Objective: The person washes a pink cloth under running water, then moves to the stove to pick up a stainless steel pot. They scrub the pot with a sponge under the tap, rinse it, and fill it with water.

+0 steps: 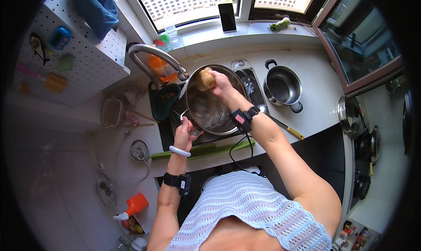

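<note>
A wide stainless steel pot (210,114) is tilted over the black sink (167,129), its inside facing up toward me. My left hand (185,132) grips it low at the left, around a loop handle (183,115). Between the fingers of my right hand (222,84) is a tan scrubber (206,79), perhaps a loofah, at the pot's upper inner wall. Just left of the rim hangs the head of the curved faucet (183,74). Whether water runs from it cannot be made out.
A smaller two-handled pot (283,84) stands right on the counter, with a yellow-handled knife (295,133) nearer me. A green strainer basket (162,103) and an orange bottle (162,68) sit by the faucet. A green strip (210,151) lines the sink's front. The window sash (358,43) juts inward.
</note>
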A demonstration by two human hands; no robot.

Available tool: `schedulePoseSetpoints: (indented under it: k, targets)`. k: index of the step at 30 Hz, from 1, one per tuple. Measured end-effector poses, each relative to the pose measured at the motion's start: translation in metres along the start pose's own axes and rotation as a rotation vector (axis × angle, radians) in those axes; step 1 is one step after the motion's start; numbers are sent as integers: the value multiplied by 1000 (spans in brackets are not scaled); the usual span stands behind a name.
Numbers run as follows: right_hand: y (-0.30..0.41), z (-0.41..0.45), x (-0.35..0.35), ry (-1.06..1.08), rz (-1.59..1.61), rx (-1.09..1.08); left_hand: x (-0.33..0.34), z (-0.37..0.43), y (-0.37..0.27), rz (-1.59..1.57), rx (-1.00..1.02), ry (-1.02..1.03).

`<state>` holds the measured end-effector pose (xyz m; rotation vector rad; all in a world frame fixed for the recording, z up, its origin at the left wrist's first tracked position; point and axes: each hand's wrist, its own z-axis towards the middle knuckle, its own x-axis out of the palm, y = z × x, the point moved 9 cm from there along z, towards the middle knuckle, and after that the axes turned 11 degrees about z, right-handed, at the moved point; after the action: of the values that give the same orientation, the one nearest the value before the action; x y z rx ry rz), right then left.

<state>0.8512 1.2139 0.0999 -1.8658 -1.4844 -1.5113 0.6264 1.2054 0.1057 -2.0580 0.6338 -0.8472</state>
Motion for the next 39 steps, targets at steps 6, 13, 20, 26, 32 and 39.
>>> schedulePoseSetpoints:
  k: [6, 13, 20, 26, 32, 39]
  targets:
    - [-56, -61, 42, 550, -876, -18, -4, 15, -14, -52, -2, 46]
    - [-56, -32, 37, 441, -353, 236, -16, 13, -9, 15, -5, 10]
    - [-43, 6, 9, 196, -127, 175, -20, 4, -8, 78, 16, 47]
    - [-93, -74, -41, 690, -1290, 462, -22, 7, -21, 48, 22, 34]
    - [-18, -57, -94, 494, -2453, 302, -32, -7, -18, -28, -65, 20]
    - [27, -40, 7, 489, -2222, -779, -25, -22, -19, -18, -62, 63]
